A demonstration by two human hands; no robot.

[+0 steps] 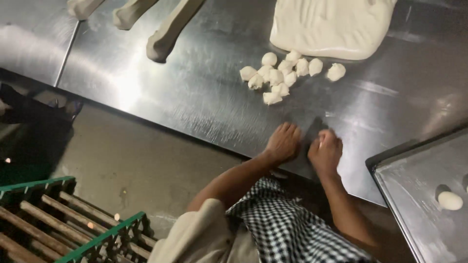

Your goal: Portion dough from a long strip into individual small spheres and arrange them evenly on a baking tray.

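L hand (283, 142) lies flat, open, on the steel worktop (195, 92). R hand (325, 152) curled; can't tell its grip. Dough bits (280, 76) near.

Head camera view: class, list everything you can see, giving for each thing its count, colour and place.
Steel table: one, grey, across the top.
Dough slab: one, cream, top right.
Small dough pieces: about a dozen, cream, below the slab.
Dough logs: three, cream, top left.
Baking tray: one, dark grey, right edge.
Dough ball: one, cream, on the tray.
Slatted crate: one, green, bottom left.
Checked cloth: one, black-and-white, bottom centre.
Left hand: flat on the table.
Right hand: curled on the table.
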